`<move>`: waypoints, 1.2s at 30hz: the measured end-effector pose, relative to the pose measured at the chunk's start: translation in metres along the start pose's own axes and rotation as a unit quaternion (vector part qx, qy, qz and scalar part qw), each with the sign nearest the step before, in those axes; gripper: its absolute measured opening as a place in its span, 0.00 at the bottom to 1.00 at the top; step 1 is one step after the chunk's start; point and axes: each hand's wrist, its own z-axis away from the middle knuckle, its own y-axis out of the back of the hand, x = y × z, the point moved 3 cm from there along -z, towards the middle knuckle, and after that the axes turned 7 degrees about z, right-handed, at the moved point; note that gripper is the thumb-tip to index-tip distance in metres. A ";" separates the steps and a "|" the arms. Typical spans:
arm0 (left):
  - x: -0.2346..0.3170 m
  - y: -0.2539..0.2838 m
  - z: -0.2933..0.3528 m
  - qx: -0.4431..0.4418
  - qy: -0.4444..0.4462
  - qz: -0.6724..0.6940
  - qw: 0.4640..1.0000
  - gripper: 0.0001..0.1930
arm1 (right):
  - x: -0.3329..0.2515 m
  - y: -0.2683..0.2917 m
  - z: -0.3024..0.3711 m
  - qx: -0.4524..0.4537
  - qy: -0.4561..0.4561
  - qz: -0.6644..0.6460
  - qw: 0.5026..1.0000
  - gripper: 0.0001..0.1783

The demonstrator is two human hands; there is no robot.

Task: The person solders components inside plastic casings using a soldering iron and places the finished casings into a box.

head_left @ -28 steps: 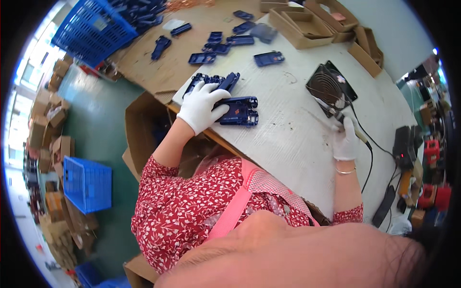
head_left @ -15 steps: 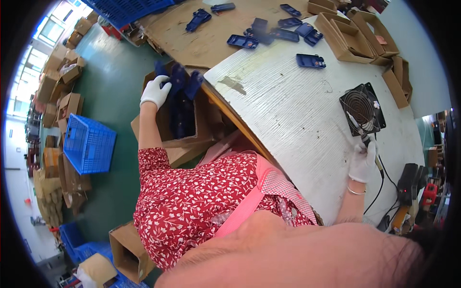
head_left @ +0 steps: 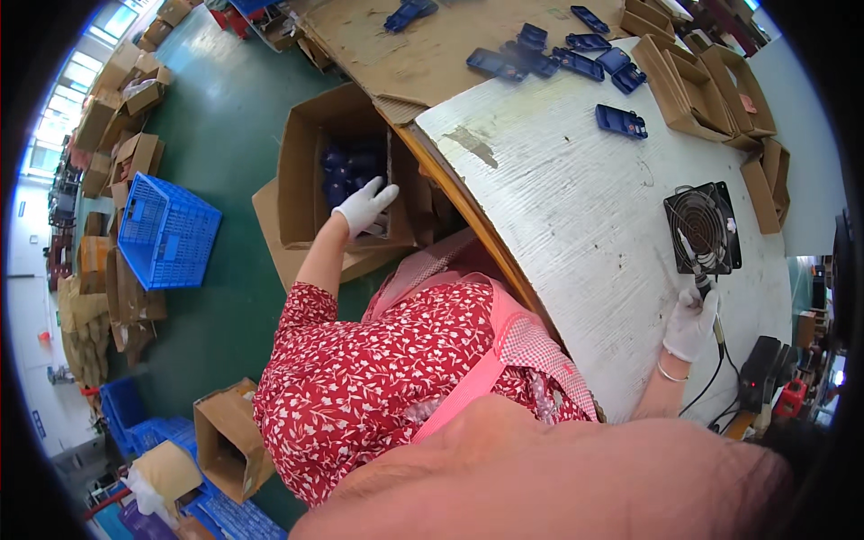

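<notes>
My left hand (head_left: pixel 364 207), in a white glove, reaches over the near side of a cardboard box (head_left: pixel 300 180) left of the table. Its fingers are apart and nothing shows in them. Inside the box lies a heap of dark blue plastic pieces (head_left: pixel 342 171), just beyond the fingers. My right hand (head_left: pixel 691 326), gloved too, is closed around the handle of a soldering iron (head_left: pixel 703 283). The iron's tip end points away from me, across a black fan with a round wire guard (head_left: pixel 697 216) on the white tabletop.
Several blue plastic housings (head_left: pixel 621 121) lie scattered on the far part of the white table (head_left: pixel 540 198). Small cardboard trays (head_left: pixel 693 90) stand at the far right. A black device (head_left: pixel 765 369) sits near the iron's cable. A blue crate (head_left: pixel 168 232) is on the green floor.
The blue pieces by my left hand have gone down into the box, and that hand has drawn back, empty. My right hand stays on the iron. The view has shifted.
</notes>
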 end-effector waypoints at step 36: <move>0.084 0.003 0.016 -0.058 -0.127 -0.339 0.930 0.19 | -0.010 -0.030 0.012 0.041 -0.001 0.022 0.999 0.08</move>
